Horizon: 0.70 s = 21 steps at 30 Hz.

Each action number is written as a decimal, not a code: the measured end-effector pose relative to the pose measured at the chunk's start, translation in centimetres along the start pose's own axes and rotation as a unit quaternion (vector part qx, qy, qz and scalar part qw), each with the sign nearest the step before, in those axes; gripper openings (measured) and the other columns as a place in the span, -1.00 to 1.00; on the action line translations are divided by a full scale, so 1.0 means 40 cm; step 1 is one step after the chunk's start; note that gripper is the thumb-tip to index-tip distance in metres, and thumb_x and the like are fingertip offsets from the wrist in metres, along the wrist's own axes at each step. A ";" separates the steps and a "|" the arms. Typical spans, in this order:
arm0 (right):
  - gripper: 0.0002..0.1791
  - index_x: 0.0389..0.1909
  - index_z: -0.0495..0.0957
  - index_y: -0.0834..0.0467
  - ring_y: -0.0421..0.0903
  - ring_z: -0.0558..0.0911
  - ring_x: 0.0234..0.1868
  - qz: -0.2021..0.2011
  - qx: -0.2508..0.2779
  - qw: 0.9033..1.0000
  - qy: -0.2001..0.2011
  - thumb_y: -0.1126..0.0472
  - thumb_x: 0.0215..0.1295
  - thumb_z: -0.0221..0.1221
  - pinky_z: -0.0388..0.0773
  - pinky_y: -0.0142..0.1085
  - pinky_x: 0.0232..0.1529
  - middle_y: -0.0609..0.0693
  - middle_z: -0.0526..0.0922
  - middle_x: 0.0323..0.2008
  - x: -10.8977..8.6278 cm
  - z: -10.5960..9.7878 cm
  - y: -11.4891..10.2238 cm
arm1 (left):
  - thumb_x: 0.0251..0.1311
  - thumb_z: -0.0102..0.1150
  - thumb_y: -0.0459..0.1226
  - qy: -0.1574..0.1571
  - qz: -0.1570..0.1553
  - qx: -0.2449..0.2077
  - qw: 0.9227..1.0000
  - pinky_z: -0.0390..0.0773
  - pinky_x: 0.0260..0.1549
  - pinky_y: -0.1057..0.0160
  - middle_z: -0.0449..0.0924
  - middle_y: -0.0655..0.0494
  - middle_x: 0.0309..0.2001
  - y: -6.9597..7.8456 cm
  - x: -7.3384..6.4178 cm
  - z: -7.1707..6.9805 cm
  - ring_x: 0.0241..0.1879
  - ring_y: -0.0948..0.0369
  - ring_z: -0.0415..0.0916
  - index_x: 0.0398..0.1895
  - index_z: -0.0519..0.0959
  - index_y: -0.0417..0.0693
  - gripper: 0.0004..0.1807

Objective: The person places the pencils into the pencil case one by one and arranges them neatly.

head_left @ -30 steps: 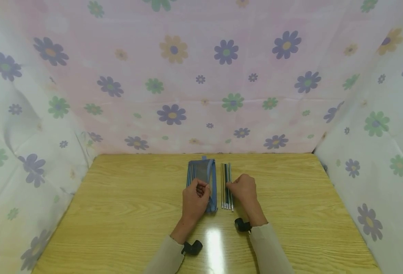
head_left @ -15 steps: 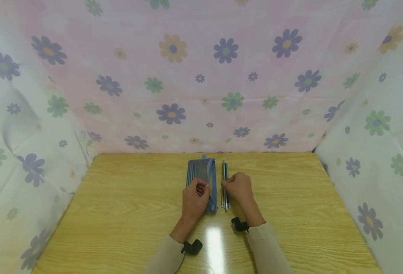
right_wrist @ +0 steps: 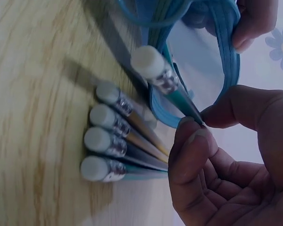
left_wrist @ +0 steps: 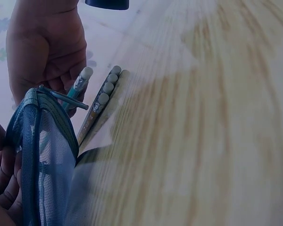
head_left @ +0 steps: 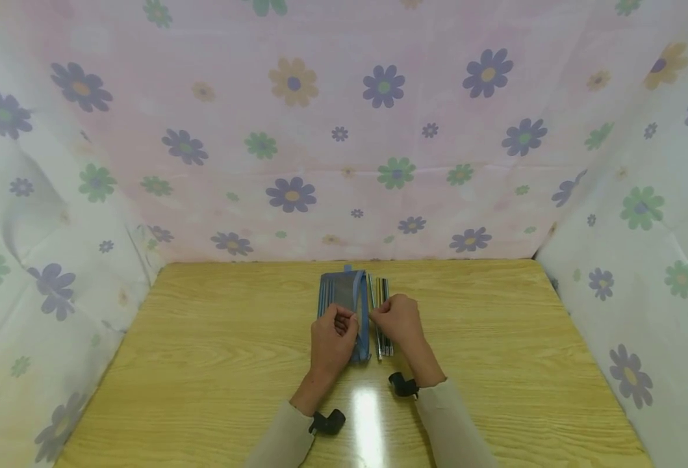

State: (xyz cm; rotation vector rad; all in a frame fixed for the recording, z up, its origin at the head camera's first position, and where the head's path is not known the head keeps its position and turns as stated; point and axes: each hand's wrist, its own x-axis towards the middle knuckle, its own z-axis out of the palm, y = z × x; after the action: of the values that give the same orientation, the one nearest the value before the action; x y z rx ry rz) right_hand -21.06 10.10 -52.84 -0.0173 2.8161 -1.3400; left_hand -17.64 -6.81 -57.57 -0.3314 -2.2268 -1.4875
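My left hand (head_left: 333, 341) pinches the opening edge of a blue mesh zip pencil case (head_left: 345, 286), which gapes on its right side. Several pencils (head_left: 327, 294) show through the mesh at the left of it. Between thumb and fingertips, my right hand (head_left: 403, 322) holds a teal pencil (right_wrist: 183, 102), its white eraser end toward my wrist. This pencil is raised off the table, close beside the case's open mouth. Under the right hand, several more pencils (right_wrist: 114, 123) lie side by side, with white erasers and silver ferrules. Their far ends are hidden in the right wrist view.
The wood-grain table (head_left: 203, 364) reaches back to a flowered cloth (head_left: 344, 130), with more such cloth on both sides. A black wrist camera (head_left: 403, 385) sits at the right wrist, another camera (head_left: 329, 422) at the left. A blue loop (right_wrist: 155, 19) hangs off the case.
My right hand has moved left toward the case, bringing one pencil away from the row and up to the opening. The left hand and the case have stayed put.
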 end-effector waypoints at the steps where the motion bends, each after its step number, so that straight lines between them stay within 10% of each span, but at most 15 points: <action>1: -0.70 -0.72 0.66 0.16 -0.19 0.44 -0.72 0.003 0.001 1.000 -0.003 0.26 0.20 0.37 0.43 -0.33 -0.61 -0.10 0.55 -0.76 0.001 0.002 -0.002 | 0.38 0.31 -0.39 0.000 0.000 -0.001 1.000 0.63 -0.51 0.34 0.64 0.16 -0.44 0.000 0.000 0.000 -0.51 0.33 0.58 -0.25 0.62 -0.07 -0.93; 21: -0.79 -0.56 0.76 0.17 -0.15 0.54 -0.66 0.022 0.028 0.999 -0.009 0.22 0.25 0.34 0.51 -0.29 -0.52 -0.07 0.62 -0.71 0.023 0.035 0.003 | 0.40 0.30 -0.35 0.004 0.004 -0.003 1.000 0.64 -0.51 0.33 0.65 0.16 -0.44 -0.004 0.001 -0.001 -0.50 0.34 0.58 -0.24 0.63 -0.09 -0.97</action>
State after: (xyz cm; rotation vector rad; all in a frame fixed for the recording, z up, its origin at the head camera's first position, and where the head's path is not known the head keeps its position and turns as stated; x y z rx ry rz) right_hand -21.94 9.05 -53.83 0.0344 2.7460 -1.4011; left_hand -17.71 -6.90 -57.65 -0.3348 -2.2127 -1.4884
